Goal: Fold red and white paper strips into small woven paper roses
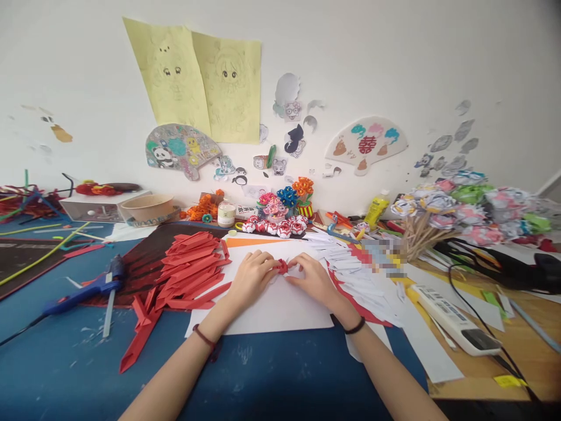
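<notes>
A small red and white folded-paper flower [283, 266] is pinched between my two hands, above a white sheet of paper [263, 318]. The fingers of my left hand [254, 276] close on its left side. From the right, my right hand [313, 280] grips it with thumb and fingertips, which partly hide it. Left of the sheet lies a pile of folded red paper strips [190, 272]. Folded white paper strips [355, 275] are heaped to the right. Behind my hands, several finished red and white paper flowers [284, 228] sit in a row.
A blue glue gun [99, 286] lies at left on the blue mat [263, 374]. To the right are a white power strip [456, 318] with a black cable and a bunch of paper flowers [438, 204]. A round bowl [146, 207] and jar [227, 214] stand near the wall.
</notes>
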